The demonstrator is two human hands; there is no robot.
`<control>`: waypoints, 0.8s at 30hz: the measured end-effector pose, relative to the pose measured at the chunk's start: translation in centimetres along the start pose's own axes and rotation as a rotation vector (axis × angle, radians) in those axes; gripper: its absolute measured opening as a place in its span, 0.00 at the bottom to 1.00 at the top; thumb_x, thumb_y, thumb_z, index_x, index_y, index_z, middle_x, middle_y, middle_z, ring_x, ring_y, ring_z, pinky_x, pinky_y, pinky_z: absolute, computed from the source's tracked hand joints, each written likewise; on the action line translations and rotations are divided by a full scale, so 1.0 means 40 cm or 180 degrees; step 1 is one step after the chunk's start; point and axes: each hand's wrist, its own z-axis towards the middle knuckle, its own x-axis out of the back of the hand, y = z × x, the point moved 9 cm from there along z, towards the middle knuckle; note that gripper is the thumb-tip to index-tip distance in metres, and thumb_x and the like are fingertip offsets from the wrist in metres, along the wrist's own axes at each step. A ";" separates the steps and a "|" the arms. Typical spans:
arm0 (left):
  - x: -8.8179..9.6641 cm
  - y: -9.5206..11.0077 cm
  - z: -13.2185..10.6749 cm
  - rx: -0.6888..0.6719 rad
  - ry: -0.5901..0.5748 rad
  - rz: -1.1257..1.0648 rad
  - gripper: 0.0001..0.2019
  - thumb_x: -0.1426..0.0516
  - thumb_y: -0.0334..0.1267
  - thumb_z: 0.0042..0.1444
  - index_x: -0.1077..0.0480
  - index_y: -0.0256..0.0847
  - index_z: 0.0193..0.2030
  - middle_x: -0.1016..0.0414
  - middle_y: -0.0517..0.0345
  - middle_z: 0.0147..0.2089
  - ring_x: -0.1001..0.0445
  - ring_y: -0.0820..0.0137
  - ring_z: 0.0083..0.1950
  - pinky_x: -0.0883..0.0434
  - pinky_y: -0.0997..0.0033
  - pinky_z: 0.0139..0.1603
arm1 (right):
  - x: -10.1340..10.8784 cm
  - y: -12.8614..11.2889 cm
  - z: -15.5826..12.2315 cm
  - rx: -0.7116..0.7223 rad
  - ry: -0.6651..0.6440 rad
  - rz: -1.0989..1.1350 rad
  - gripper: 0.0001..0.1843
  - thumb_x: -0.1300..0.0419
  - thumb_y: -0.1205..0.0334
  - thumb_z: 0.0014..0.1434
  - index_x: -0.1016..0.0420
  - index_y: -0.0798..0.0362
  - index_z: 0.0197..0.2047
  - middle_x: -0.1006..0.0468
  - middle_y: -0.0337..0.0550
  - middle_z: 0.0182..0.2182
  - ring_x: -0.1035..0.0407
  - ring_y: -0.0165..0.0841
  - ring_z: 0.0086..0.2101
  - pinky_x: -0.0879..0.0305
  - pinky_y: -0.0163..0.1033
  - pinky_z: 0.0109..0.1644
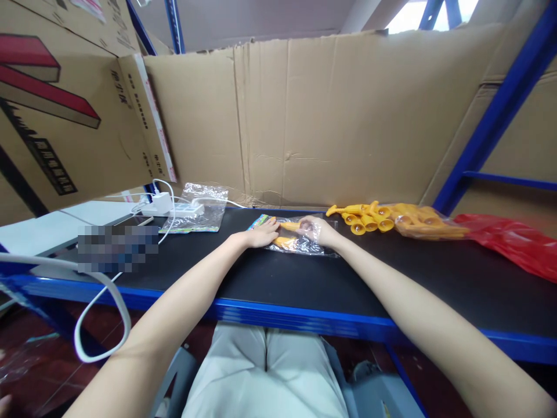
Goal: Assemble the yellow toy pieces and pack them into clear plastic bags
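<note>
- Pale trousers (256, 371) sit nearest, at the bottom of the view, with the two bare forearms reaching past them over the blue front edge of a black worktop (278, 278).
- The left hand (264, 233) lies flat on the left part of a see-through bag (315, 248) with a colourful strip; its grip is loose, fingers spread.
- The right hand (319, 231) is at the bag's right part, its grip closed around the right end of the farther yellow piece (288, 226).
- The nearer yellow piece (286, 241) lies in the bag, between the hands.
- To the right, near the back edge, a pile of yellow pieces (368, 219) with cup-like ends lies beside a plastic sack (429, 220) filled with more; a red bag (513, 241) touches its far end.
- To the left, a flat see-through packet (212, 215) lies by a white power strip (176, 208); a white cable (124, 307) loops over the front edge.
- Behind stand a cardboard sheet (348, 116) and, at left, a printed cardboard box (100, 151).
</note>
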 end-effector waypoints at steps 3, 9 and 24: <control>0.005 -0.017 0.003 0.0110 0.0032 0.0055 0.29 0.66 0.41 0.58 0.60 0.28 0.64 0.70 0.49 0.67 0.70 0.66 0.67 0.61 0.64 0.64 | 0.008 -0.003 0.004 -0.0118 0.0069 -0.0012 0.17 0.43 0.60 0.50 0.30 0.59 0.43 0.24 0.47 0.36 0.30 0.32 0.34 0.36 0.33 0.38; 0.011 -0.103 0.007 0.0357 0.0143 0.0102 0.28 0.66 0.40 0.57 0.56 0.29 0.63 0.62 0.47 0.67 0.65 0.64 0.67 0.58 0.64 0.63 | 0.130 0.009 -0.009 -0.0469 0.0289 -0.1077 0.13 0.49 0.61 0.55 0.25 0.55 0.37 0.23 0.48 0.36 0.30 0.37 0.38 0.38 0.40 0.44; 0.018 -0.183 0.007 0.0485 0.0261 0.0224 0.26 0.66 0.38 0.56 0.48 0.31 0.59 0.50 0.47 0.64 0.55 0.65 0.65 0.53 0.67 0.61 | 0.200 0.226 -0.047 -0.1329 0.0109 -0.2093 0.18 0.46 0.61 0.48 0.29 0.48 0.44 0.30 0.51 0.45 0.39 0.48 0.47 0.51 0.64 0.49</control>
